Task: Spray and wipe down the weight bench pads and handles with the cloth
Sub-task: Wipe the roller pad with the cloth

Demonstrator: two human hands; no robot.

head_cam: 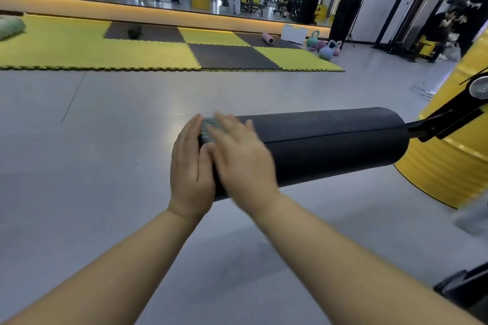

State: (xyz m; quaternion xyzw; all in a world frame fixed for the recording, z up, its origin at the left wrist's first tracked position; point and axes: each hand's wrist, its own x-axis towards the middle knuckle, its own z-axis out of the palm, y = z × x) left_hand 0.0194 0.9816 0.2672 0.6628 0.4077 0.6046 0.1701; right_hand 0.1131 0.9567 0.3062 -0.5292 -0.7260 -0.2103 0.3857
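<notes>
Head view: the left grip (191, 163), a bare hand, lies flat against the free end of the black roller pad (317, 145). Its fingers are straight and together and it clasps nothing. The right grip (243, 155) is smeared by motion. It seems spread flat over the top of that same end, pressing the teal cloth (209, 128) onto the foam, not curled round it. Only a small patch of the cloth shows, at the pad's end between the two hands. The pad runs off to the right to a black metal arm (443, 119), with a yellow drum (454, 161) just behind. Farther off lie the grey floor (92, 126), yellow and black foam mats (105, 53) and a cluster of kettlebells (326, 51).

As for progress, wiping looks underway on this one pad, at its near end. No spray bottle is in sight, so spraying here is probably done or set aside. The long body of the pad toward the arm shows no streak or sheen, so I cannot tell whether it has been wiped. The other bench pads and the handles are out of view, so most of the job likely remains.
</notes>
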